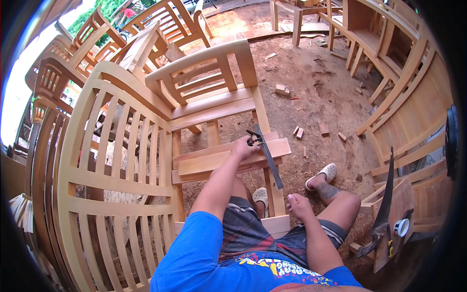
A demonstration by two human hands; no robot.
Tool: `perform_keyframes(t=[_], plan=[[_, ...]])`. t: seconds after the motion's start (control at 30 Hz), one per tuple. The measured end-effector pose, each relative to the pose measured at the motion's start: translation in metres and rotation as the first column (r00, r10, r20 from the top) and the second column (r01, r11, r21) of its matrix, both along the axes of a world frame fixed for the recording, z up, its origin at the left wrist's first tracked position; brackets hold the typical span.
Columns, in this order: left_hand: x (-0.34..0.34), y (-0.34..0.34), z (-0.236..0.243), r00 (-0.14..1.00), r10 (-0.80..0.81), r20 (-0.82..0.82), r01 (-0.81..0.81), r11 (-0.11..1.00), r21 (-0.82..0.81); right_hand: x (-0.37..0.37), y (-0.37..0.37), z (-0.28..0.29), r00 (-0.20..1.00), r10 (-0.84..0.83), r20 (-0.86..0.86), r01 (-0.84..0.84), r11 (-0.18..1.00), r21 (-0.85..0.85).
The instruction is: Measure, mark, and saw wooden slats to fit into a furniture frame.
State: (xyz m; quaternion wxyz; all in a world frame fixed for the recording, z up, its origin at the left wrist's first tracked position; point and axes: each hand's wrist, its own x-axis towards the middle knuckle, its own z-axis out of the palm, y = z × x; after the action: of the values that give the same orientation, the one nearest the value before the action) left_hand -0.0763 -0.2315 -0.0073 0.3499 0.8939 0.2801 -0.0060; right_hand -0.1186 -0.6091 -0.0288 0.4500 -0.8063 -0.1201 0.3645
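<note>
My left hand [246, 147] is closed around the black handle of a long, flat, grey metal-bladed tool [269, 163], whose exact kind I cannot make out. The blade slants down across the right end of a loose pale plank [214, 163]. That plank lies over the seat rails of an unfinished wooden bench [214, 113] with slatted back and arm. Over the open frame's right side, my right hand [300, 207] is curled closed in front of my knee. Whatever its fingers may hold is hidden.
Small wood offcuts [282, 89] lie on the dirt floor ahead. To the right, a handsaw [386, 194] with a dark blade stands near a white tape roll [401, 227]. More wooden furniture [389, 53] curves along the right; chair frames [92, 44] crowd the back left.
</note>
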Motion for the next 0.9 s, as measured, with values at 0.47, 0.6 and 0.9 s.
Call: perform_keyframes(t=[0.47,0.6,0.9], plan=[[-0.005,0.004,-0.033,0.979,0.042,0.199,-0.048,0.998,0.029,0.000,0.003,0.005,0.999,0.042,-0.010,-0.042,0.999,0.027],[-0.003,-0.003,-0.027,0.944,0.109,0.310,-0.095,0.994,-0.058,0.002,-0.002,-0.003,0.999,0.042,-0.010,-0.042,0.999,0.032],[0.001,-0.017,-0.013,0.951,0.047,0.306,-0.026,0.997,-0.071,0.002,0.000,0.021,0.998,0.055,-0.018,-0.055,0.998,0.025]])
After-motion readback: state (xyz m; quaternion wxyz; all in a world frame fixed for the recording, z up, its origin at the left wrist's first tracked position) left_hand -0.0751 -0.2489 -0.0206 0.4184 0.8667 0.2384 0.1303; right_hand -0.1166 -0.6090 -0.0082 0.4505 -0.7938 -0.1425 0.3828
